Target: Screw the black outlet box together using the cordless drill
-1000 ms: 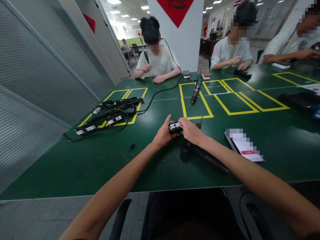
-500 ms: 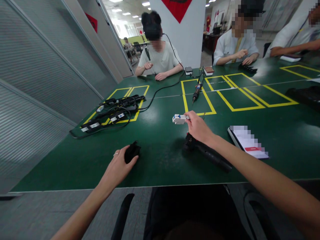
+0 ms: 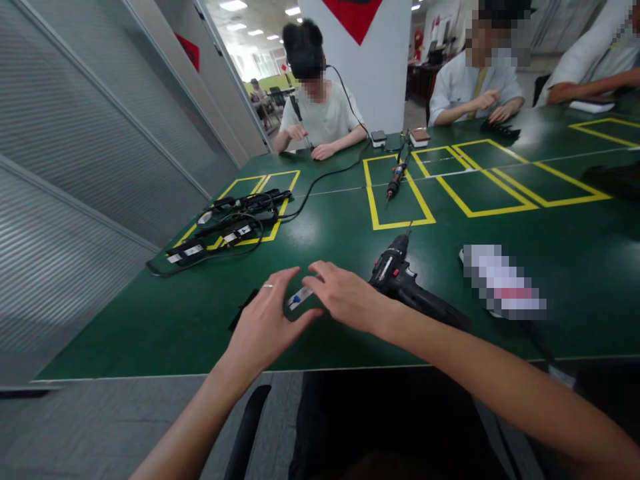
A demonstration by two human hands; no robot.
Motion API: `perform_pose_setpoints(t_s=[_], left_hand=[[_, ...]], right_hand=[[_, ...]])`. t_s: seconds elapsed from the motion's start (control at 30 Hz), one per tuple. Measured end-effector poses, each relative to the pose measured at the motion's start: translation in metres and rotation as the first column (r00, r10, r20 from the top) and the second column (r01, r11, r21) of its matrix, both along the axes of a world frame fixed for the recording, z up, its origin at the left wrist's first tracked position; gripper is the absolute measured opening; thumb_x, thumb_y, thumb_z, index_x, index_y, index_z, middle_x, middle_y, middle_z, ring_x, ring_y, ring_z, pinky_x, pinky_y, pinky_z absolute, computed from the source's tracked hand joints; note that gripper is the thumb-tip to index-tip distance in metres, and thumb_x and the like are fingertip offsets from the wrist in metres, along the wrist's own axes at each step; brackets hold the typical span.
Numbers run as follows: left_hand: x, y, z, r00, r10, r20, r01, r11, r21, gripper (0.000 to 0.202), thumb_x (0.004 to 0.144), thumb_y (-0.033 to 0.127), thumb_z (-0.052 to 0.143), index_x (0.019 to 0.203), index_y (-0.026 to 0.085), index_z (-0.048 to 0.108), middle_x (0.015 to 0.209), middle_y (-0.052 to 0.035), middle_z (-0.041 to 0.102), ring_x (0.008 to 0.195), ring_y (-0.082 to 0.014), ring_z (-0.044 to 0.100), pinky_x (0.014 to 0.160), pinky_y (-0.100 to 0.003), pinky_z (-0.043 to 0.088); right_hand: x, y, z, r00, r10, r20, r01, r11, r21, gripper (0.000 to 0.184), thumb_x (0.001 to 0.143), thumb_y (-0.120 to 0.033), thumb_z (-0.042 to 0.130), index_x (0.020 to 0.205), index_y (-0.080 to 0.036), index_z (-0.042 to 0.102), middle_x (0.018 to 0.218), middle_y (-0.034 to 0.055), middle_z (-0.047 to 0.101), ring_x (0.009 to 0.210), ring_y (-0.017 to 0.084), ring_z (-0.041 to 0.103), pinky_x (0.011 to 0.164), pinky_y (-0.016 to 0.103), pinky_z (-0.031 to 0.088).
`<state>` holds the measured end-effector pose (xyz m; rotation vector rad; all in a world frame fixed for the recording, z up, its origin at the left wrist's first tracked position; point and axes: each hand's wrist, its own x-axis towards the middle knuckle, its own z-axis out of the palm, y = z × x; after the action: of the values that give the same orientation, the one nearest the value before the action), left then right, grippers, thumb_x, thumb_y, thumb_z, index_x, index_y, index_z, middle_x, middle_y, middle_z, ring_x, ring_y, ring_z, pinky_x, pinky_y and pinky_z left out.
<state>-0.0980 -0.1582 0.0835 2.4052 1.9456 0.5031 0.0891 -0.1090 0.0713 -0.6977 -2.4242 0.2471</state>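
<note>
My left hand [image 3: 267, 323], with a ring on one finger, and my right hand [image 3: 347, 299] meet near the front edge of the green table [image 3: 325, 227]. Between their fingertips shows a small white part with blue marks [image 3: 299, 297]. The right fingers reach left onto it, and the left index finger and thumb curve around it. A flat black piece [image 3: 243, 309] lies on the table just left of my left hand. A black cordless drill [image 3: 400, 277] lies on its side right behind my right hand.
Black adapters and cables [image 3: 227, 223] lie in the yellow-taped box at the left. An electric screwdriver [image 3: 393, 183] lies in a middle box. A white booklet [image 3: 500, 280] rests at the right. Three people sit along the far side of the table.
My right hand brought the white part down and left from above the drill. My left hand let go of the black piece and moved right to meet it. The drill now shows uncovered.
</note>
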Motion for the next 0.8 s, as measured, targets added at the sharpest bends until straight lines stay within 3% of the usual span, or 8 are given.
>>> perform_pose_setpoints(t_s=[0.07,0.17,0.3,0.43,0.53,0.67,0.8], left_hand=[[0.011,0.008,0.003,0.996,0.016,-0.084,-0.026,0.992,-0.122,0.05,0.084,0.038,0.053,0.129,0.021,0.044,0.11,-0.01,0.066,0.096,-0.0275,0.066,0.08,-0.036,0.05],[0.003,0.018,0.007,0.987,0.058,-0.151,-0.079,0.988,-0.133,0.034,0.09,0.037,0.043,0.119,0.021,0.052,0.092,-0.0079,0.07,0.082,-0.0254,0.068,0.07,-0.031,0.047],[-0.045,0.019,0.019,0.936,0.277,-0.215,-0.294,0.955,-0.049,0.045,0.09,0.055,0.037,0.107,0.018,0.056,0.087,-0.0105,0.068,0.071,-0.0247,0.065,0.058,-0.029,0.041],[-0.103,0.012,0.025,0.893,0.386,-0.23,-0.418,0.902,-0.109,0.046,0.087,0.06,0.038,0.093,0.019,0.059,0.079,-0.0078,0.067,0.067,-0.0221,0.062,0.058,-0.028,0.04],[-0.124,0.006,0.023,0.874,0.432,-0.223,-0.471,0.865,-0.173,0.049,0.084,0.063,0.039,0.086,0.019,0.059,0.072,-0.0048,0.064,0.065,-0.0223,0.06,0.058,-0.028,0.04],[-0.12,0.005,0.017,0.9,0.403,-0.168,-0.433,0.87,-0.237,0.049,0.085,0.063,0.038,0.091,0.019,0.058,0.075,-0.0035,0.064,0.069,-0.0213,0.061,0.061,-0.028,0.041],[-0.102,0.016,0.008,0.903,0.371,-0.215,-0.419,0.869,-0.262,0.049,0.086,0.06,0.036,0.091,0.017,0.058,0.078,-0.0077,0.065,0.07,-0.0235,0.061,0.062,-0.031,0.042]], right_hand=[[-0.013,-0.001,-0.007,0.999,0.026,-0.035,-0.026,1.0,-0.009,0.029,0.089,-0.003,0.048,0.115,-0.01,0.056,0.113,0.0115,0.057,0.105,0.022,0.055,0.093,0.034,0.05],[-0.021,0.004,-0.026,0.987,-0.075,-0.141,0.067,0.996,-0.063,0.037,0.092,-0.004,0.046,0.128,-0.011,0.046,0.122,0.0105,0.055,0.112,0.02,0.054,0.095,0.034,0.049],[-0.017,0.008,-0.054,0.944,-0.252,-0.215,0.226,0.964,-0.137,0.045,0.093,-0.008,0.049,0.136,-0.015,0.038,0.131,0.0128,0.05,0.115,0.027,0.054,0.091,0.046,0.05],[-0.013,0.005,-0.068,0.955,-0.242,-0.173,0.22,0.966,-0.138,0.042,0.092,-0.013,0.054,0.133,-0.017,0.044,0.128,0.0107,0.054,0.112,0.026,0.057,0.089,0.047,0.051],[-0.014,0.001,-0.068,0.961,-0.241,-0.137,0.222,0.965,-0.141,0.042,0.092,-0.014,0.055,0.133,-0.017,0.045,0.128,0.0107,0.054,0.11,0.026,0.057,0.087,0.046,0.052],[-0.015,-0.001,-0.066,0.962,-0.257,-0.095,0.243,0.96,-0.136,0.043,0.092,-0.014,0.055,0.133,-0.017,0.045,0.128,0.0111,0.053,0.11,0.026,0.057,0.087,0.045,0.052],[-0.016,-0.002,-0.067,0.963,-0.265,-0.038,0.26,0.959,-0.111,0.041,0.091,-0.015,0.056,0.131,-0.016,0.047,0.128,0.0112,0.054,0.109,0.026,0.058,0.086,0.044,0.053]])
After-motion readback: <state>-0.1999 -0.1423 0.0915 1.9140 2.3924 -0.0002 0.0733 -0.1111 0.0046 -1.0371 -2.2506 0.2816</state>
